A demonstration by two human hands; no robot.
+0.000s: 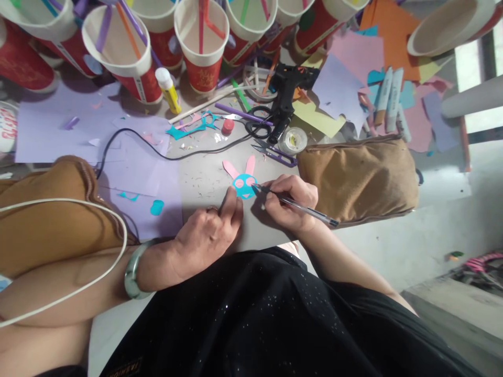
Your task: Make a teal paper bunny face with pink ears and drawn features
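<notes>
A small blue paper face with pink ears, pink eye pieces and a pink mouth piece lies flat on the grey table. My left hand rests at its lower left, with fingertips at its edge and some fingers curled; a bracelet circles the wrist. On the right, my right hand is closed around a clear pen, whose tip touches or nearly touches the face beside the right eye piece. Whether the tip meets the paper cannot be made out.
Red paper cups holding straws line the back. A glue gun, scissors, glue stick and tape roll lie ahead. Brown pouches flank both sides, the right one close to my right hand. Purple sheets lie left.
</notes>
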